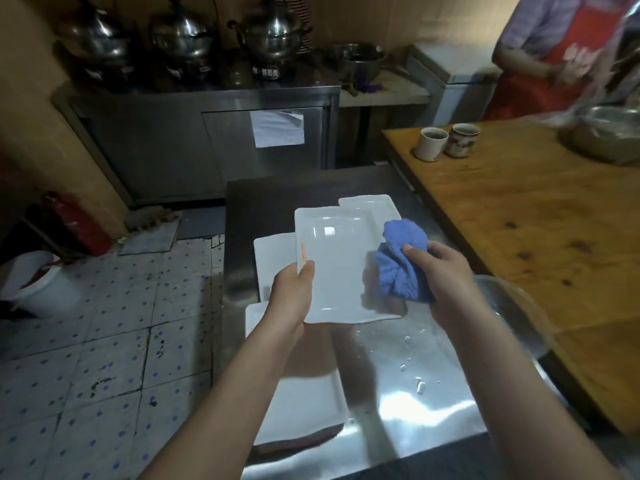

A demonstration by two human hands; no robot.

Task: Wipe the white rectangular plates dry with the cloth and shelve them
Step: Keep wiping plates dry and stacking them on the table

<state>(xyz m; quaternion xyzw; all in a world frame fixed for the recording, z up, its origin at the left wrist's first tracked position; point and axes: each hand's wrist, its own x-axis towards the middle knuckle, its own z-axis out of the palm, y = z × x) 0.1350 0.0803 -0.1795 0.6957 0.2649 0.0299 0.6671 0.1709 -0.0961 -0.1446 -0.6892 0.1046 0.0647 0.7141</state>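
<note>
A white rectangular plate is being held above the steel table by the left hand, whose thumb is being pressed onto the plate's left rim while the remaining fingers are being hidden beneath it. A bunched blue cloth is being gripped by the right hand, the thumb being laid over the top and the fingers being curled round the folds, and the cloth is being pressed against the right side of the plate. Beyond the fingertips of both hands, a second plate is being partly covered by the held one; just outside the left thumb a third plate is lying on the steel, and under the left forearm a fourth plate is being shadowed. Water drops are being scattered on the steel behind the right wrist. Beside that wrist, a clear bowl is being seen only in part; its contents cannot be told. Well beyond the right fingers, on the wooden table, two cups are standing side by side, dark liquid being shown in each. Farther right, a metal bowl is being blurred, its contents not being discernible.
</note>
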